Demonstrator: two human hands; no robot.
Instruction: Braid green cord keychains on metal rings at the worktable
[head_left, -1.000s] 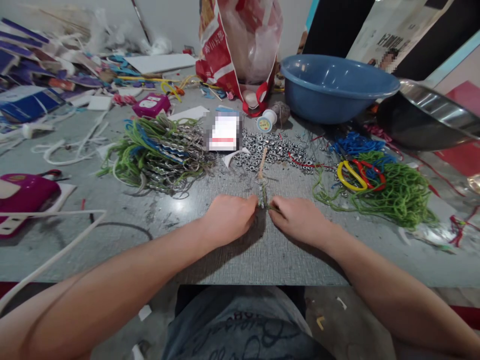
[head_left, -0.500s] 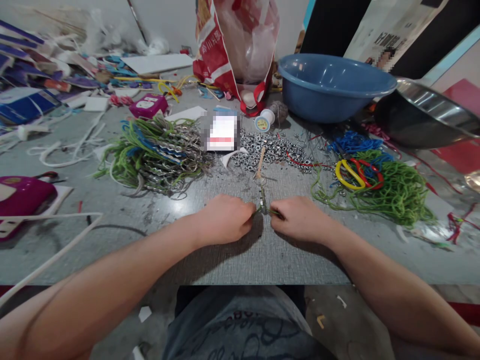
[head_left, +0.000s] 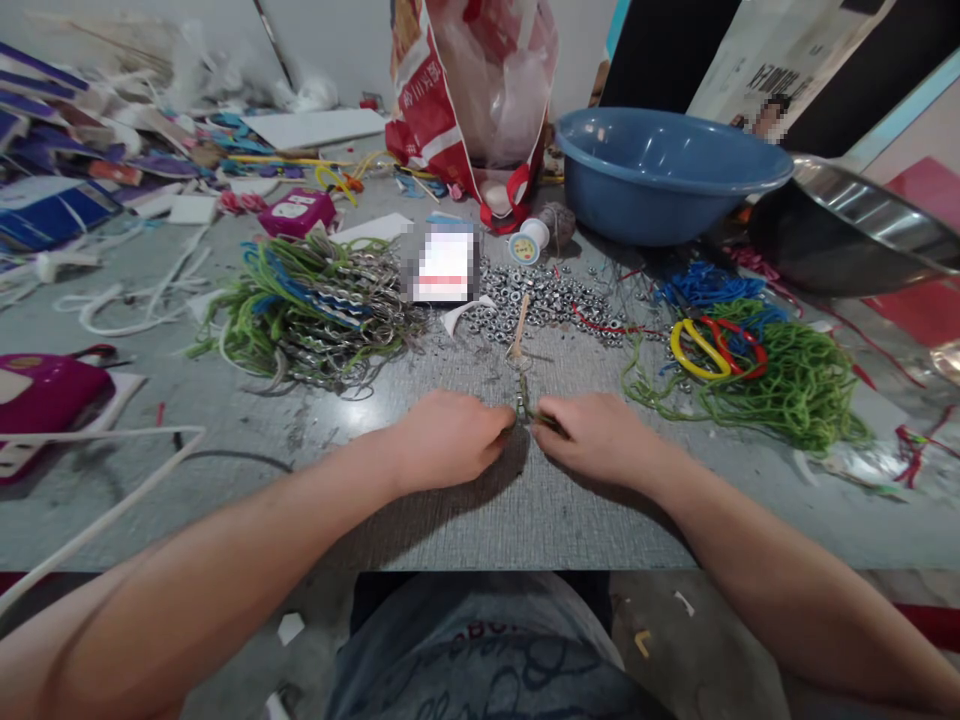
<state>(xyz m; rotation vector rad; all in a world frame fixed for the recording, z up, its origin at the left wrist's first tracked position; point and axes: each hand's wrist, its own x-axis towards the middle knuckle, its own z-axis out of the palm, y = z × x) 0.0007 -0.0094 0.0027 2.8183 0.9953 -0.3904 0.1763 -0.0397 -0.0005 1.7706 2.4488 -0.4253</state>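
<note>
My left hand (head_left: 461, 437) is closed on a strand of green cord, close above the table. Facing it, my right hand (head_left: 581, 432) is also closed on the cord. Between my fists the green cord (head_left: 523, 385) runs up toward a thin wooden stick (head_left: 522, 325), with a small shiny metal nut (head_left: 521, 404) on it. Just beyond the stick many loose metal nuts (head_left: 514, 300) are spread over the table. My fingertips are partly hidden by the backs of my hands.
Left lies a bundle of green and metal-beaded cords (head_left: 315, 310); right are loose green cords (head_left: 806, 385) and yellow-and-red-handled scissors (head_left: 701, 350). Behind stand a blue basin (head_left: 667, 180), a steel bowl (head_left: 855, 230), a red bag (head_left: 427, 110) and a thread spool (head_left: 529, 240).
My right hand has shifted slightly left, so the gap between my hands is narrower. The cord and nut between them have moved a little. Everything else looks unchanged.
</note>
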